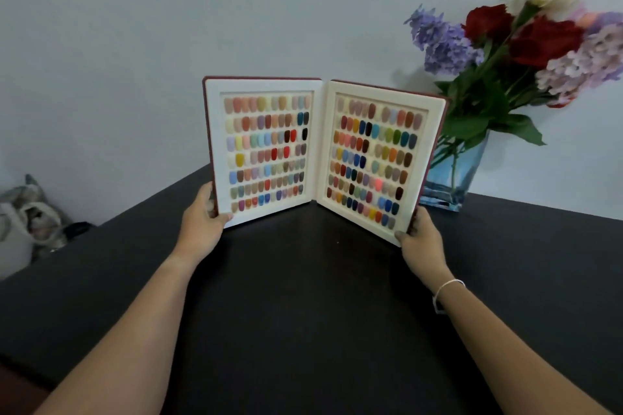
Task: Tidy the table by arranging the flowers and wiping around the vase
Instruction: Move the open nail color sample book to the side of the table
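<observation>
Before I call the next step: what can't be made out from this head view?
- Vase: its left side is hidden behind the open swatch book.
- Flowers: cut off by the right edge.
- Fingers of the left hand and right hand: mostly behind the book's covers.
- Bundle beyond the table: too blurred to identify.
- Wiping cloth: none visible.

The counter (pixel 303 330) looks matt and dark. On it, the swatch book (pixel 320 152) has smooth cream plastic-looking pages with glossy coloured chips. Right of the book, the vase (pixel 451 175) is clear blue-tinted glass holding cloth-like flowers (pixel 526 40).
</observation>
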Demonstrator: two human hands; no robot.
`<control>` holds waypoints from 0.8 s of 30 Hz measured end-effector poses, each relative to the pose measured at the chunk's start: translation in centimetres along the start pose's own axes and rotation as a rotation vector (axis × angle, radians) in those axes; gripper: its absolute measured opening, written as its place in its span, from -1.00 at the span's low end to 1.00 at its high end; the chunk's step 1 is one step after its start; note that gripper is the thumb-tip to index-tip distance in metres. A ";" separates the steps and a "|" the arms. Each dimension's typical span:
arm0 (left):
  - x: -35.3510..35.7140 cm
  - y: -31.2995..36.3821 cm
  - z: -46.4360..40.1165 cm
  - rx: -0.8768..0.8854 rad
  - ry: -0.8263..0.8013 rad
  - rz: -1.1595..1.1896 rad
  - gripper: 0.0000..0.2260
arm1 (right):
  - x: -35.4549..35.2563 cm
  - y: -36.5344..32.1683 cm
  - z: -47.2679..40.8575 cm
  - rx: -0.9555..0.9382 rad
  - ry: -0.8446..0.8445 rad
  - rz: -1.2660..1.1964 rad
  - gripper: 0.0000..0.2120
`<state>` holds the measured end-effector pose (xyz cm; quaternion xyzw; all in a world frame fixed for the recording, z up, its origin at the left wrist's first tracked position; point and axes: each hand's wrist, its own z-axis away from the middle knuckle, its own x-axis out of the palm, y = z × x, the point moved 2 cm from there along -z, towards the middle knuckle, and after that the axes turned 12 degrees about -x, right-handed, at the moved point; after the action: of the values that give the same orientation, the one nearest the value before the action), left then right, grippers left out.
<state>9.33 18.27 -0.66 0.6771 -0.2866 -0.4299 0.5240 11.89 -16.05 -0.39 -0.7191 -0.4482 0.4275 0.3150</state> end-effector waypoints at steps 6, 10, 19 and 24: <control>-1.8 -1.0 -3.7 -0.012 0.090 -0.007 -0.49 | 6.2 0.2 -4.9 -0.031 -0.036 0.005 -0.65; -2.2 -1.6 -5.9 -0.007 0.139 -0.007 -0.51 | 9.3 0.8 -8.5 -0.063 -0.072 -0.029 -0.65; -2.2 -2.3 -8.2 -0.012 0.164 -0.030 -0.50 | 12.7 3.5 -15.2 -0.098 -0.088 -0.015 -0.62; -2.2 -2.1 -7.9 -0.017 0.129 -0.034 -0.49 | 12.4 4.5 -16.7 -0.115 -0.052 0.033 -0.58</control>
<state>15.19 24.37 -1.45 0.7037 -0.2370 -0.3968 0.5396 31.40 -7.67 -0.97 -0.7319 -0.4683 0.4246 0.2544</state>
